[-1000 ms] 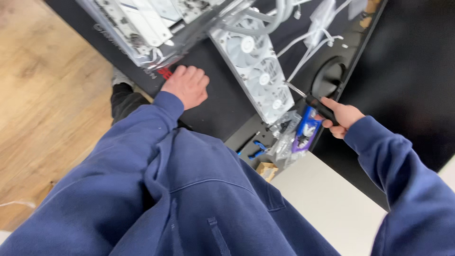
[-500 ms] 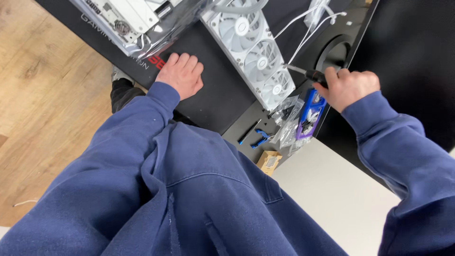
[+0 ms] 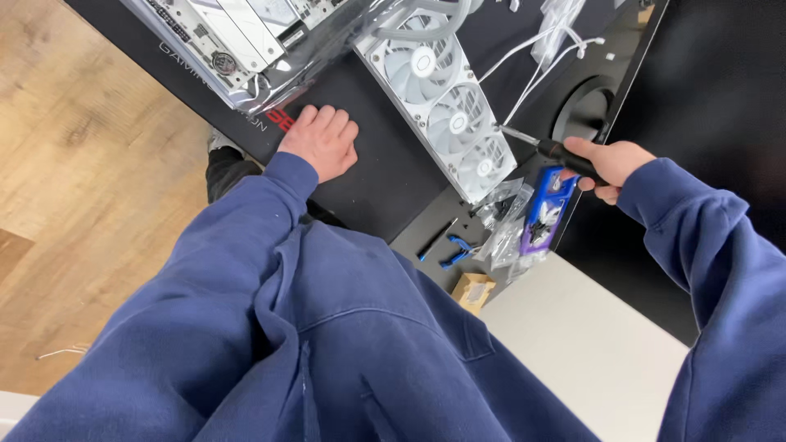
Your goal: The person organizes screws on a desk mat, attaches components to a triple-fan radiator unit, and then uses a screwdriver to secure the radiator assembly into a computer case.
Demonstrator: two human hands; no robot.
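A: The left hand (image 3: 323, 141) is laid flat on the black mat (image 3: 385, 176), fingers spread and released, nothing gripped. It is set just below the white case (image 3: 237, 37), near its lower edge.

B: And the right hand (image 3: 610, 164) is clenched around a screwdriver (image 3: 544, 147), black handle wrapped in the fist. The metal shaft is pointed at the lower end of the white radiator (image 3: 446, 102), and its tip is seen right at the edge of the lowest fan.

A: Three fans are counted on that radiator, which is laid diagonally across the mat, with grey tubes at its top end.

B: Below the radiator, clear plastic bags (image 3: 508, 225) are piled on the counter (image 3: 426, 233), and a blue and purple pack (image 3: 544, 213) is lying just under the right hand.

A: Blue pliers (image 3: 454, 250) are spotted beside the bags, and a small cardboard box (image 3: 473, 290) is placed near the counter's edge.

B: White cables (image 3: 540, 57) are strung over the dark surface above the screwdriver. A wooden floor (image 3: 90, 205) is seen on the left.
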